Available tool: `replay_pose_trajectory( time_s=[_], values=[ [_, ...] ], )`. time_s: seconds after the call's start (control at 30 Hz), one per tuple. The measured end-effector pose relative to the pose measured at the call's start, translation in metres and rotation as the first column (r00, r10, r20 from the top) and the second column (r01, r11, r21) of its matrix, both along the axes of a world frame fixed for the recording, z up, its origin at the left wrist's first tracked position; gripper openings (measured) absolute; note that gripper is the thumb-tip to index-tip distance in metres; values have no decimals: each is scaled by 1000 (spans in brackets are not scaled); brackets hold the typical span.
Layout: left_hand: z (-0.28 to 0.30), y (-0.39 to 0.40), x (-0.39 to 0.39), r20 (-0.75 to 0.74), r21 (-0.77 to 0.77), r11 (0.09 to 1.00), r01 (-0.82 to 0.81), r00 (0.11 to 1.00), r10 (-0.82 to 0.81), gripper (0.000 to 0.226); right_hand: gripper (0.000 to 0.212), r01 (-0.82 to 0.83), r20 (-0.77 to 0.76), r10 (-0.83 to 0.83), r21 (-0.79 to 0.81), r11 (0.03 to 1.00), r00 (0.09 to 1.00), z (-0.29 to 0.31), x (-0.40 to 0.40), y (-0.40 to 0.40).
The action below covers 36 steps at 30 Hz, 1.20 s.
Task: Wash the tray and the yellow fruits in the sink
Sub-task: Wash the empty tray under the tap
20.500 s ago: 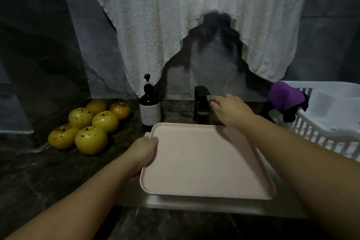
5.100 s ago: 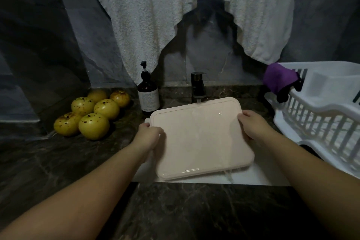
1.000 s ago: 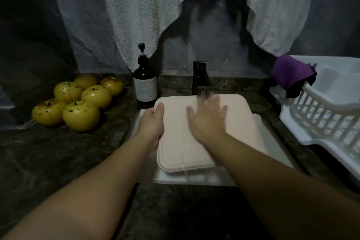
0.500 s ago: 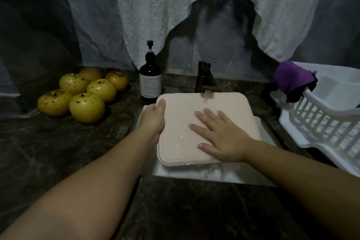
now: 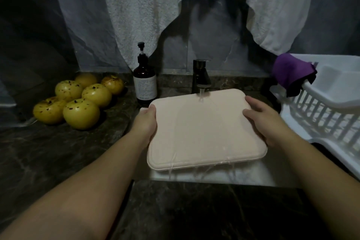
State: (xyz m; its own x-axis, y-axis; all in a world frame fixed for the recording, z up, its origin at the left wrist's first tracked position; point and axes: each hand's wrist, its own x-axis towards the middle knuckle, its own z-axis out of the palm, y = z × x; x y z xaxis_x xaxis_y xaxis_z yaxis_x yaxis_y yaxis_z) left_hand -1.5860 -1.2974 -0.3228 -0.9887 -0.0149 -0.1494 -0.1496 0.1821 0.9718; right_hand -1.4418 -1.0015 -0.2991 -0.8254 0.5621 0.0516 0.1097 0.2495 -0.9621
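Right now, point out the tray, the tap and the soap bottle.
tray [image 5: 202,130], head view, on the wet flat face held over the sink.
tap [image 5: 200,76], head view, on the dark upright body above the spout.
soap bottle [image 5: 145,85], head view, on the pale label.

i'm wearing nothing on my forearms: both are showing bare, no sleeves reaching them. my left hand and right hand are showing no gloves.

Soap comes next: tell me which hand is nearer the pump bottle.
Left. The left hand grips the tray edge just below the pump bottle; the right hand holds the tray's opposite edge, farther away.
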Motion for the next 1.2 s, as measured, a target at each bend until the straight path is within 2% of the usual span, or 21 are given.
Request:
replay_pose_trajectory(
  time_s=[0.1, 0.17, 0.23, 0.3, 0.4, 0.5, 0.57, 0.7, 0.83, 0.97, 1.03, 1.1, 1.2],
  values=[
    [-8, 8, 1, 178, -36, 997, 63, 982, -55, 60, 52, 5, -44, -9, -92, 996, 999, 12, 5, 8],
    [-11, 12, 7, 293, 15, 986, 169, 941, -166, 48, 51, 9, -47, -13, -79, 997, 999, 20, 9, 13],
    [-12, 15, 10, 318, 55, 967, 247, 914, -252, 39, 51, 9, -45, -12, -70, 998, 999, 26, 14, 13],
    [-15, 14, 9, 270, 43, 955, 292, 917, -293, 39, 54, 20, -45, -24, -87, 996, 999, 31, 16, 11],
    [-16, 10, 7, 201, -50, 949, 311, 934, -296, 55, 53, 30, -37, -35, -135, 990, 999, 30, 14, 10],
    [-12, 3, 7, 128, -187, 941, 281, 957, -261, 63, 39, 26, 10, -25, -174, 984, 1000, 22, 9, 13],
    [-9, 1, 7, 64, -220, 947, 232, 973, -224, 62, 35, 30, 63, -19, -179, 983, 998, 14, 6, 14],
    [-3, -2, 7, -46, -113, 983, 144, 988, -150, 56, 46, 58, 162, -45, -76, 995, 986, -4, 4, 6],
    [9, -6, 10, -155, -146, 984, 98, 981, -120, 56, 47, 22, 279, -44, 81, 996, 959, -12, 7, -4],
    [22, -9, 14, -184, -189, 977, 101, 973, -137, 53, 43, 30, 314, -28, -2, 1000, 949, -9, 10, -2],
    [26, -15, 16, -205, -225, 971, 86, 970, -133, 53, 32, 28, 336, -12, -41, 999, 942, -5, 11, -2],
    [29, -23, 18, -194, -262, 960, 97, 970, -150, 50, 19, 24, 360, -8, -40, 999, 933, -3, 14, 0],
    [30, -35, 21, -151, -343, 926, 157, 964, -219, 35, 17, 3, 388, 1, -8, 1000, 922, 1, 21, 2]
  ],
)
